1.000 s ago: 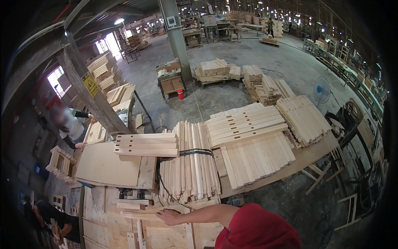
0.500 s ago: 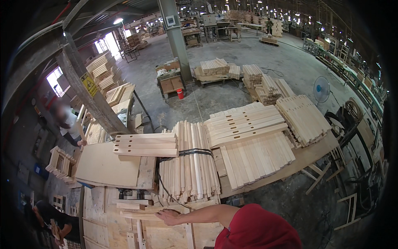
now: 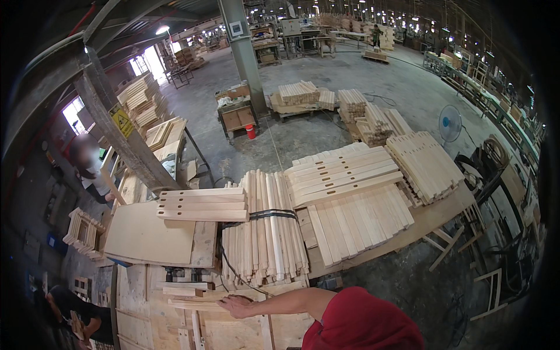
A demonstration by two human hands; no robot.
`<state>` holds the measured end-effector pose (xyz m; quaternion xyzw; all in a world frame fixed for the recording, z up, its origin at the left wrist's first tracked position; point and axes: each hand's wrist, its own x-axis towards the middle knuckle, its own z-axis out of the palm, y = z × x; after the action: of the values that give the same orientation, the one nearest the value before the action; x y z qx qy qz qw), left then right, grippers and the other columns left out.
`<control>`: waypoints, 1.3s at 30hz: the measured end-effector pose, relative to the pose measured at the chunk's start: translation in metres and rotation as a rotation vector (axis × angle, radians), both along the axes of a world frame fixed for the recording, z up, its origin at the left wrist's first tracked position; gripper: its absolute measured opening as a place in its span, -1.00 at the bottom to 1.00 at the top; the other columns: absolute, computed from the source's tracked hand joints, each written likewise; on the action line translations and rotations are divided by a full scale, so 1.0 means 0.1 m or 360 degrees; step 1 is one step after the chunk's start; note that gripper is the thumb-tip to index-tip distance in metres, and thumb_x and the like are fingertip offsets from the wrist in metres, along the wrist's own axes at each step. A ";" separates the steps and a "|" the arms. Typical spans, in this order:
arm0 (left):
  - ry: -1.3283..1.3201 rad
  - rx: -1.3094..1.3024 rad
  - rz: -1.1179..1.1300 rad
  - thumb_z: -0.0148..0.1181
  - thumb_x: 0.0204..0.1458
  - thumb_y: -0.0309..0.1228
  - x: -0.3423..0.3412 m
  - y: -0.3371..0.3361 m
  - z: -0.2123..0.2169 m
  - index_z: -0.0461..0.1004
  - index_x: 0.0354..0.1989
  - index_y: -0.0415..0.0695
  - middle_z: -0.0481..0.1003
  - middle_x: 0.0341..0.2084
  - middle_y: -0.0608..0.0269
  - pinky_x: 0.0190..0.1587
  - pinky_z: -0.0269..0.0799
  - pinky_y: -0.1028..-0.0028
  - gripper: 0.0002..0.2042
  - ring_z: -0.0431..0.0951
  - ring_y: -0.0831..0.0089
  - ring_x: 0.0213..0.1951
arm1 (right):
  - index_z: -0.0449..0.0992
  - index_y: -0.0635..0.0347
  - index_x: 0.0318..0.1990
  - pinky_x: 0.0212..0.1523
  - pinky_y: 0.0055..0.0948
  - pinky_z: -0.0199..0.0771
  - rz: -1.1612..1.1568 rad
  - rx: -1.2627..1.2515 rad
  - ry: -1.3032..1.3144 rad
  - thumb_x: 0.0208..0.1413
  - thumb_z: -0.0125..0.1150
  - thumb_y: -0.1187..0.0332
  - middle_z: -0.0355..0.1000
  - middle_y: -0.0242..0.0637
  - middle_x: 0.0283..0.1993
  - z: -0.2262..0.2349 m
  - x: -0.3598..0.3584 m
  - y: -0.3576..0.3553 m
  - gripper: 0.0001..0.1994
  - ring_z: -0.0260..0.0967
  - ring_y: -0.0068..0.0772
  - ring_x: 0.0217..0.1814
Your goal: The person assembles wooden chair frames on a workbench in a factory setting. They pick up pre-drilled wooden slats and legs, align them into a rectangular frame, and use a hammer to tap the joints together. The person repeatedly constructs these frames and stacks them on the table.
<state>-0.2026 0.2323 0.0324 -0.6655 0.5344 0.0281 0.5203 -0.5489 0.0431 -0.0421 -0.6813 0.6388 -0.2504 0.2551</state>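
One hand of yours shows: the right hand [image 3: 236, 305], its fingers resting at the right end of a pale wooden strip [image 3: 193, 304] on the workbench [image 3: 230, 333]; whether they close around it, I cannot tell. Your hand and strip match half a second ago, but the wooden piece [image 3: 113, 186] by the co-worker [image 3: 95, 186] has changed slant. Farther off, a red bucket [image 3: 251, 132] stands beside a cart [image 3: 237, 121], its contents too small to make out.
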 end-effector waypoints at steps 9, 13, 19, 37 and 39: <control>-0.0088 0.0255 -0.0143 0.25 0.14 0.02 -0.14 -0.01 0.27 0.52 0.22 0.12 0.53 0.18 0.46 0.27 0.33 0.12 -0.51 0.48 0.46 0.24 | 0.10 0.26 0.45 0.20 0.00 0.38 -0.0011 -0.0044 -0.0028 0.01 -0.03 0.54 0.29 0.05 0.17 -0.06 0.03 -0.01 -0.26 0.30 0.12 0.18; -0.0103 0.0263 -0.0166 0.26 0.12 0.05 -0.12 -0.01 0.24 0.50 0.24 0.12 0.52 0.21 0.44 0.31 0.29 0.07 -0.46 0.45 0.41 0.28 | 0.10 0.24 0.46 0.19 0.01 0.39 -0.0020 -0.0004 -0.0030 0.00 -0.02 0.54 0.28 0.05 0.18 -0.07 0.02 0.00 -0.26 0.30 0.13 0.18; -0.0104 0.0160 -0.0124 0.31 0.06 0.10 -0.15 0.03 0.16 0.48 0.28 0.10 0.50 0.24 0.41 0.34 0.25 0.04 -0.38 0.42 0.31 0.31 | 0.12 0.23 0.45 0.20 0.00 0.39 -0.0004 0.0071 -0.0076 0.00 0.01 0.54 0.28 0.05 0.19 0.02 -0.08 0.05 -0.26 0.29 0.13 0.21; 0.0929 -0.2414 0.1107 0.19 0.05 -0.32 0.25 0.07 -0.06 0.33 0.24 -0.32 0.47 0.01 -0.23 0.16 0.38 0.00 -0.44 0.46 -0.18 0.08 | 0.24 0.32 0.37 0.17 0.00 0.38 0.0108 -0.0064 0.0148 0.01 0.25 0.32 0.37 0.11 0.12 0.18 0.13 0.12 -0.29 0.31 0.16 0.17; 0.0971 -0.2441 0.1073 0.15 0.07 -0.29 0.19 0.03 -0.10 0.32 0.25 -0.31 0.47 0.02 -0.21 0.16 0.37 0.00 -0.43 0.45 -0.17 0.10 | 0.20 0.33 0.39 0.21 -0.01 0.33 0.0088 -0.0015 0.0174 0.01 0.21 0.31 0.36 0.14 0.14 0.24 0.03 0.10 -0.26 0.29 0.17 0.19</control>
<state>-0.1839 0.2348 0.0221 -0.9161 0.2973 -0.0098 -0.2690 -0.5463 0.0534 -0.0176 -0.7125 0.6316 -0.2088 0.2234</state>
